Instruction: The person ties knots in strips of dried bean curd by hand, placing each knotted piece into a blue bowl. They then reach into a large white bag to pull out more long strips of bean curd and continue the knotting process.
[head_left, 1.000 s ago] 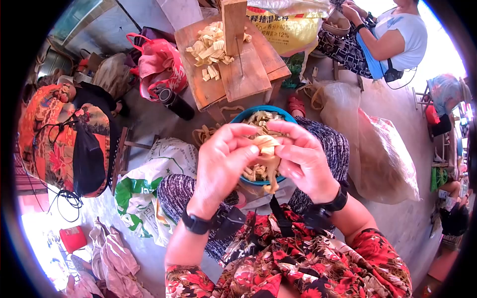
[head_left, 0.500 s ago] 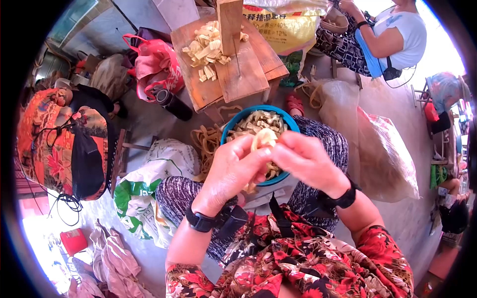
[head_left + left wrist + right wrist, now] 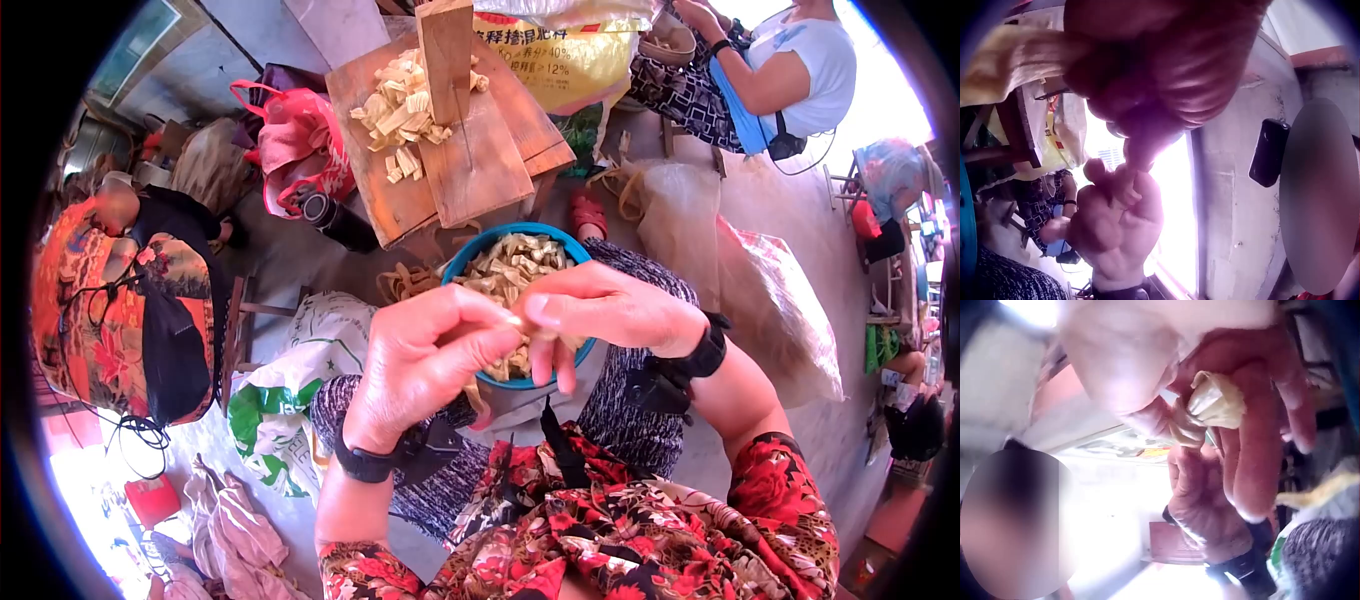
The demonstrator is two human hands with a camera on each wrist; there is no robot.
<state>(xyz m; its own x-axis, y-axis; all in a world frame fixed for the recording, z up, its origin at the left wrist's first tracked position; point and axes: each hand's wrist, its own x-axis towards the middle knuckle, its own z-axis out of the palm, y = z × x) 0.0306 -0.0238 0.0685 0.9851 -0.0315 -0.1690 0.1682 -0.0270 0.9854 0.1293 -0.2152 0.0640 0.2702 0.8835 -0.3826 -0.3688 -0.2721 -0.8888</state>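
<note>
Both hands meet over a blue basin point(image 3: 583, 250) filled with short folded pale pieces point(image 3: 515, 262). My left hand point(image 3: 430, 345) pinches a pale yellow strip between thumb and fingertips; its loose length point(image 3: 1022, 59) hangs across the left wrist view. From the other side my right hand point(image 3: 625, 312) pinches the same strip, with thumb and index finger against it and the other fingers pointing down. In the right wrist view the strip shows a folded, twisted knot point(image 3: 1217, 403) between the two hands. In the head view the fingers mostly hide it.
Ahead stands a wooden bench point(image 3: 400, 195) with an upright post point(image 3: 447, 65) and a heap of pale pieces point(image 3: 400, 105). A black flask point(image 3: 340, 222) and pink bag point(image 3: 300, 140) are left of it. A translucent sack point(image 3: 770, 310) lies right. Another person point(image 3: 790, 75) sits beyond.
The hands worked the strip, drew closer and turned; the right hand now lies flatter over the basin, covering most of the strip. The head view has shifted slightly.
</note>
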